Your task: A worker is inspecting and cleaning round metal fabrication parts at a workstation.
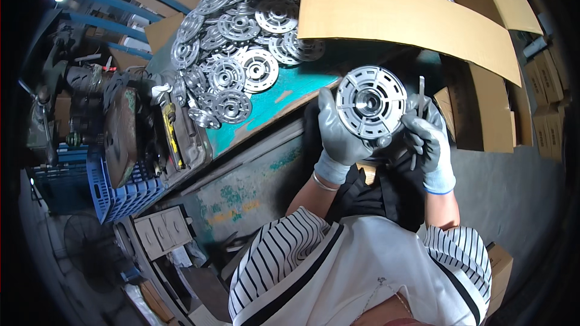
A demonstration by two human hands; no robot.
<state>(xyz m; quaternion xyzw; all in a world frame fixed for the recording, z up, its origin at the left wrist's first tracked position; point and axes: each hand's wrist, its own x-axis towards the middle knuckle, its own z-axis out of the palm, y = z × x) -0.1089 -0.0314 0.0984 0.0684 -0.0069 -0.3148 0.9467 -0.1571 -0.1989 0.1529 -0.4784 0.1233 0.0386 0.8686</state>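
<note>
A round, slotted silver metal disc [356,122] with a raised hub faces up in front of my chest. My left hand [336,136], in a grey-coated glove, grips its left and lower edge. On the opposite side my right hand [431,145], gloved the same way, has its fingers closed around a thin metal hand tool [421,89] with a flat blade pointing away from me. Its fingertips are close to the disc's right rim; whether they touch it I cannot tell. The tool's exact kind is unclear.
Many similar discs [260,70] lie heaped on a green worktable [275,99]. An open cardboard box [399,15] at the far right contains more discs. A machine with a rusty plate [121,139] and a blue plastic crate [128,199] stand at left. Cardboard boxes [547,84] are stacked far right.
</note>
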